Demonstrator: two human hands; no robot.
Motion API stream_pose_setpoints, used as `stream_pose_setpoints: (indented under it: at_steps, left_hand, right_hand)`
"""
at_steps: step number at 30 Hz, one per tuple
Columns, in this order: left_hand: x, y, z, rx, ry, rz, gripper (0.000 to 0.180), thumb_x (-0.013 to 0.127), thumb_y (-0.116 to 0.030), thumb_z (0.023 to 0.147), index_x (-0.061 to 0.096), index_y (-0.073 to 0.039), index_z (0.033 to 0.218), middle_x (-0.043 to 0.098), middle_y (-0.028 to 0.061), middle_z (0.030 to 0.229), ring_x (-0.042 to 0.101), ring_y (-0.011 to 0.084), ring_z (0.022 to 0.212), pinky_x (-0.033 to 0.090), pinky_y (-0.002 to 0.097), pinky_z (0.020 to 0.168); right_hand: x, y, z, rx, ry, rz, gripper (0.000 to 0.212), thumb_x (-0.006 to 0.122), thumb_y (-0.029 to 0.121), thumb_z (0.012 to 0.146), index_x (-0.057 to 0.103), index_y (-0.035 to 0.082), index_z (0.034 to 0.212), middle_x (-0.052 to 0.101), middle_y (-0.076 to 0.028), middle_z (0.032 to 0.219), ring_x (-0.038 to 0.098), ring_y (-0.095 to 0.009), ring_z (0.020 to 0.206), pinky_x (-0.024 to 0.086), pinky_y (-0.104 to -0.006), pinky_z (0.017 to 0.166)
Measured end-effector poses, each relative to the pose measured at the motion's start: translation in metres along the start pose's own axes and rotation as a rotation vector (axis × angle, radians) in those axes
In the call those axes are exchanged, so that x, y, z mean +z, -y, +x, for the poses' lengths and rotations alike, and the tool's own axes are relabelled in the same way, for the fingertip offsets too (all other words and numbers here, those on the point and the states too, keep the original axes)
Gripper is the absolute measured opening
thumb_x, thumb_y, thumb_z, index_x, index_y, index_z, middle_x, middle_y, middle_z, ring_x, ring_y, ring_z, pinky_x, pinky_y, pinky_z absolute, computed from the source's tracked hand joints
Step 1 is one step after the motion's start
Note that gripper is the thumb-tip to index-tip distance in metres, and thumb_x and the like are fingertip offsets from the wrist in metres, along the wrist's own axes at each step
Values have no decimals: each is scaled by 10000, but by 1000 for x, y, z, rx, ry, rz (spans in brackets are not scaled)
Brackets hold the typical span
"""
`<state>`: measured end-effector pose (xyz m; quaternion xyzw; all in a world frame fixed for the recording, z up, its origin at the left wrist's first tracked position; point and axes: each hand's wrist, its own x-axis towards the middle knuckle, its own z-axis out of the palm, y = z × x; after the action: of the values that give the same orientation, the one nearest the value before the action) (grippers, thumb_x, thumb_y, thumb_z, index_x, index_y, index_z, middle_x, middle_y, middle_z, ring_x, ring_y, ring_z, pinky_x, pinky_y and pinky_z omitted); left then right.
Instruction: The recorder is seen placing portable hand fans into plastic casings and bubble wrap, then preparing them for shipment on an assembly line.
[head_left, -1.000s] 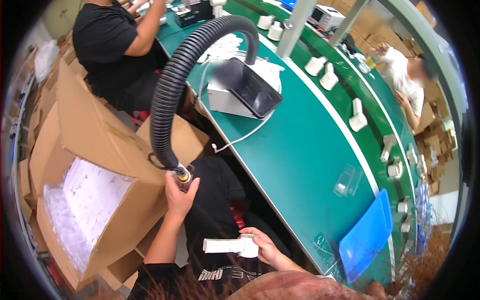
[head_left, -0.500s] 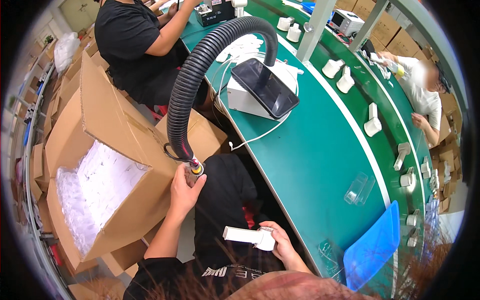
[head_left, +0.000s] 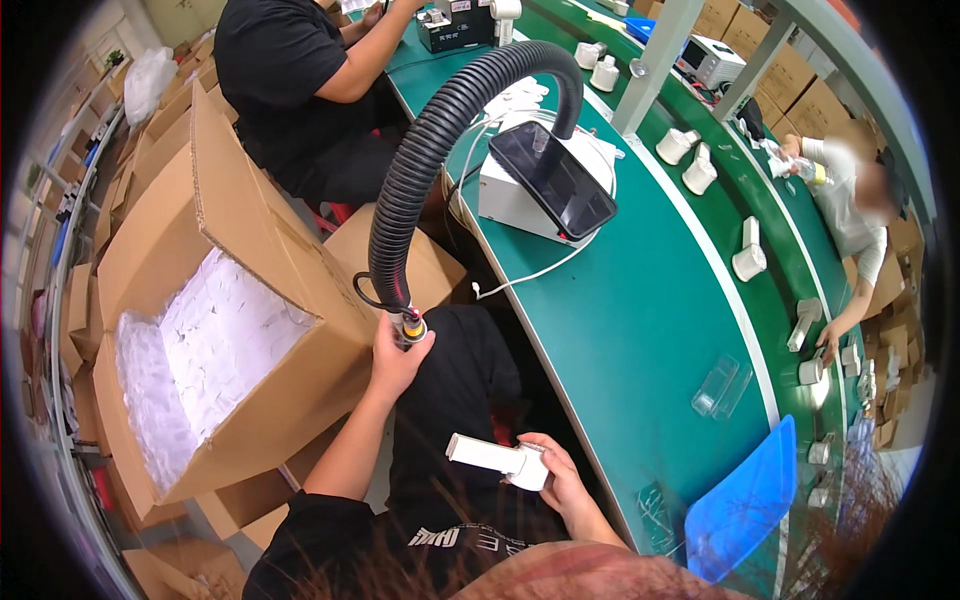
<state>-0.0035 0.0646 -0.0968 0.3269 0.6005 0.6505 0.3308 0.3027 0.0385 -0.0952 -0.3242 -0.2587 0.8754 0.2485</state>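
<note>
Indoors at a green workbench, as seen from the head camera, a worker's left hand [head_left: 398, 362] closed its fingers and thumb around the metal-and-yellow end fitting [head_left: 412, 327] of a black corrugated hose [head_left: 398, 215], which arched over from a white box [head_left: 505, 200] near the tabletop's near edge. The right hand [head_left: 562, 478] curled partly shut around the round head of a white handheld device [head_left: 492, 458], held above the lap, off the near edge, its flat handle pointing left. A black phone [head_left: 555, 180] lay tilted on the white box. Toward the tabletop's far edge sat a clear plastic tray [head_left: 715, 388] and, nearer its lower corner, a blue tray [head_left: 742, 505]. An open cardboard box [head_left: 270, 405] stood left of the worker; across the belt [head_left: 775, 275], a co-worker's hand [head_left: 830, 342] reached toward similar white pieces [head_left: 748, 262].
</note>
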Motion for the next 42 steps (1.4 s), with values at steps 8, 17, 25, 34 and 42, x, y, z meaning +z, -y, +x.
stream_pose_setpoints:
  at_steps: [8, 17, 25, 34, 42]
  left_hand:
    - [1, -49, -3, 6, -28, 139, 292, 720, -79, 802, 522, -29, 1011, 588, 20, 903, 565, 89, 811, 456, 240, 742]
    - [-36, -30, -101, -199, 26, -21, 260, 653, -10, 823, 472, -58, 1004, 518, 9, 850, 515, 74, 765, 442, 214, 706]
    - [-70, -19, -114, -522, 109, -319, 468, 541, 11, 778, 336, -122, 1178, 516, 96, 927, 570, 217, 749, 503, 355, 680]
    - [-76, -47, -107, -389, 65, -153, 568, 583, -153, 896, 336, -65, 1399, 539, 90, 1143, 553, 173, 984, 448, 319, 888]
    - [-86, -101, -97, -79, 538, 477, 594, 763, -121, 714, 555, -86, 1269, 598, 49, 998, 553, 146, 835, 464, 277, 756]
  right_hand:
    - [19, 18, 31, -107, 16, -93, 491, 659, 336, 837, 421, 53, 1161, 587, -155, 1056, 630, -309, 956, 543, -475, 811]
    - [115, 39, 99, 27, -36, 175, 402, 537, 358, 924, 455, 83, 1206, 588, -147, 1138, 618, -304, 1002, 525, -464, 853]
    - [137, 26, 136, -360, -53, -403, 471, 750, 87, 740, 434, 57, 1088, 546, -50, 983, 546, -123, 882, 460, -252, 784]
    - [123, 66, 102, -1029, 320, -1408, 597, 740, -63, 529, 480, 43, 1055, 592, -123, 1114, 530, -348, 1090, 447, -414, 902]
    - [113, 85, 21, -667, 562, -1301, 595, 769, -48, 492, 534, 71, 1026, 606, -116, 1120, 544, -345, 1093, 464, -433, 890]
